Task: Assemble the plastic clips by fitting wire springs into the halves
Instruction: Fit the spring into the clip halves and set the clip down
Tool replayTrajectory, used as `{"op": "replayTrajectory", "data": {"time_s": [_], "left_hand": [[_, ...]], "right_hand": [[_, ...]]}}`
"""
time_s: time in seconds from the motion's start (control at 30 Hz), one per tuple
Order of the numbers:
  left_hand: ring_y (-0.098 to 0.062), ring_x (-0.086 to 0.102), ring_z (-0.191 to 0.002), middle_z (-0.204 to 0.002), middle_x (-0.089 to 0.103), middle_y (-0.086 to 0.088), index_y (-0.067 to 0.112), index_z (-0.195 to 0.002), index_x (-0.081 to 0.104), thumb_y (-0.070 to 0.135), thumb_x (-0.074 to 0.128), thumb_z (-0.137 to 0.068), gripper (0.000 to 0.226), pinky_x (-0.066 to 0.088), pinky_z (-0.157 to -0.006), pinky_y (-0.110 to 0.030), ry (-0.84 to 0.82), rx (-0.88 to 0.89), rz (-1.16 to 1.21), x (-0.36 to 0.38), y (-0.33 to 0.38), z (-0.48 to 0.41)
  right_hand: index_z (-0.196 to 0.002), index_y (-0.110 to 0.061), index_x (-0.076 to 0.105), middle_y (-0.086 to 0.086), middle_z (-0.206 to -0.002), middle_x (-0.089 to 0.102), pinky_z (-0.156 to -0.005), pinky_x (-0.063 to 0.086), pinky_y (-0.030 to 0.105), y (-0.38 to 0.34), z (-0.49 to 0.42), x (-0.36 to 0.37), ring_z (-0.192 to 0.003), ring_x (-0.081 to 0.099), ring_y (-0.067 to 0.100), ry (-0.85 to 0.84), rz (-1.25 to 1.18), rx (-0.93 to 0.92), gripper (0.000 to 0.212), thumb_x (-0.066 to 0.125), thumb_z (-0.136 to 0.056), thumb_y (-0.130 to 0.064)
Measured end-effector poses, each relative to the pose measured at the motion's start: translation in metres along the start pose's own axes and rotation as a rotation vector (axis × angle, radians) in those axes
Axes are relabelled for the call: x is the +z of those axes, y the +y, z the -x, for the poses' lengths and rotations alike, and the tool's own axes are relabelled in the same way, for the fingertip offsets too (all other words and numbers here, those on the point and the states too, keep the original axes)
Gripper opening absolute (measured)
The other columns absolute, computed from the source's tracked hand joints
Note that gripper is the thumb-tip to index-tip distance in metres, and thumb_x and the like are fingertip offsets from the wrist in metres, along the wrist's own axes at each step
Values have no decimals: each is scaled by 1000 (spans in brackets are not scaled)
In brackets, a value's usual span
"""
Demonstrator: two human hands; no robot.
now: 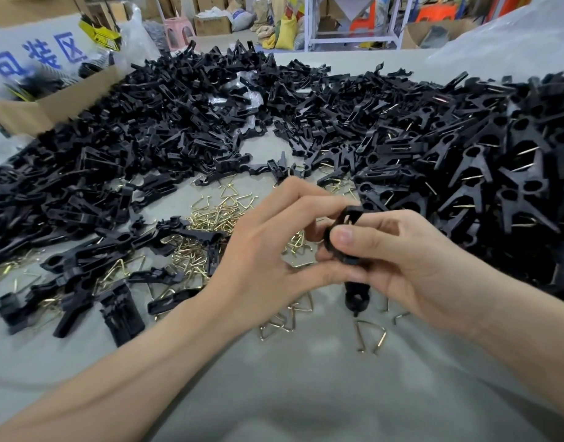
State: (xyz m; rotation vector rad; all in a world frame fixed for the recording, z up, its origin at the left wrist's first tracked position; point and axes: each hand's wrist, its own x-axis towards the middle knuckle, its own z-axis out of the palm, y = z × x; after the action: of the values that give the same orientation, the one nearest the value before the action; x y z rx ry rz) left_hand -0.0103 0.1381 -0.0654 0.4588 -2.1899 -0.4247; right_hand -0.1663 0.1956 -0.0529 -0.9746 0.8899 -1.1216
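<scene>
Black plastic clip halves (pixel 140 129) are heaped across the left and middle of the grey cloth-covered table (pixel 306 393) with no springs fitted, so much of the work is judged to remain. A large pile of assembled clips (pixel 504 173), with wire showing between their halves, is banked up on the right, which suggests that a good share is done. Brass-coloured triangular wire springs (pixel 210 218) are scattered loose on the table just beyond and beneath the hands.

One black plastic clip (pixel 351 218) is held above the table near the middle of the view, roughly upright, its round end pointing down toward the person. It is gripped by the right hand (pixel 414 263), with the thumb pressed on its front and the fingers curled behind. The left hand (pixel 264 250) is closed on the same clip from the other side, its fingertips pinching the upper part. Whether a spring is seated in it cannot be told, as the joint is hidden by the fingers. A cardboard box (pixel 44 110) stands at the far left.
</scene>
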Motion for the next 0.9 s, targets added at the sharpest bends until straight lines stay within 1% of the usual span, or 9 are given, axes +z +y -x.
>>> {"op": "replayTrajectory", "data": {"time_s": [0.1, 0.27, 0.37, 0.43, 0.53, 0.63, 0.7, 0.77, 0.9], "left_hand": [[-13, 56, -87, -100, 61, -3, 5, -108, 66, 32, 77, -72, 46, 46, -78, -22, -1, -5, 10, 0, -1, 1], [-19, 58, -85, -98, 62, -2, 5, -104, 68, 33, 78, -71, 45, 49, -76, -28, 0, -5, 1, 0, 0, 2], [-19, 59, -85, -98, 61, -1, 6, -103, 68, 34, 78, -71, 44, 49, -76, -29, -2, -5, 3, 0, 0, 3], [-20, 60, -86, -99, 62, -2, 7, -103, 67, 34, 78, -71, 44, 49, -76, -31, -4, -18, 13, 0, 0, 2], [-17, 59, -88, -99, 62, -1, 6, -103, 67, 35, 76, -72, 44, 49, -78, -27, -8, -27, 6, 1, 0, 2], [-13, 59, -89, -99, 62, 0, 12, -110, 64, 33, 74, -76, 41, 48, -79, -24, -6, -52, -1, 0, -2, 2], [-7, 58, -89, -97, 60, 3, 21, -116, 58, 34, 71, -79, 42, 48, -78, -21, 18, -73, -25, -2, -4, 1], [-1, 57, -87, -94, 56, 13, 31, -122, 53, 37, 71, -78, 47, 49, -79, -19, 23, -122, -40, -6, -6, 1], [-4, 57, -88, -93, 56, 14, 30, -117, 39, 35, 74, -73, 57, 49, -82, -22, -35, -146, -68, -10, -11, 0]], "right_hand": [[-75, -1, 74, 11, -75, 63, -71, 56, 23, 2, 0, -1, -74, 62, 17, 5, 26, -6, 24, 74, -62, -21], [-84, 3, 72, 11, -76, 63, -71, 54, 22, 4, 0, -4, -76, 59, 18, -5, 69, -17, 34, 74, -62, -24], [-82, -3, 75, 11, -77, 63, -71, 53, 24, 4, -2, -5, -77, 57, 22, -16, 117, -23, 26, 78, -65, -22], [-83, -5, 75, 10, -77, 64, -74, 53, 26, 3, -3, -7, -79, 55, 25, -25, 155, -17, 28, 83, -64, -25], [-84, -11, 77, 10, -82, 68, -81, 53, 27, 3, -4, -11, -84, 60, 25, -65, 133, 11, 24, 82, -66, -25], [-105, -9, 71, 20, -105, 68, -82, 56, 31, -1, -5, -13, -101, 66, 30, -106, 70, 41, 48, 86, -64, -29], [-116, -23, 65, 3, -107, 70, -81, 56, 31, -9, -4, -19, -100, 68, 25, -97, 240, 15, 69, 89, -53, -38], [-112, -38, 62, -10, -101, 68, -79, 57, 31, -18, -3, -21, -90, 70, 16, -21, 541, -81, 69, 89, -49, -43], [-105, -28, 65, -8, -88, 68, -78, 55, 23, -28, 1, -20, -81, 68, 8, 54, 946, -350, 57, 78, -53, -48]]}}
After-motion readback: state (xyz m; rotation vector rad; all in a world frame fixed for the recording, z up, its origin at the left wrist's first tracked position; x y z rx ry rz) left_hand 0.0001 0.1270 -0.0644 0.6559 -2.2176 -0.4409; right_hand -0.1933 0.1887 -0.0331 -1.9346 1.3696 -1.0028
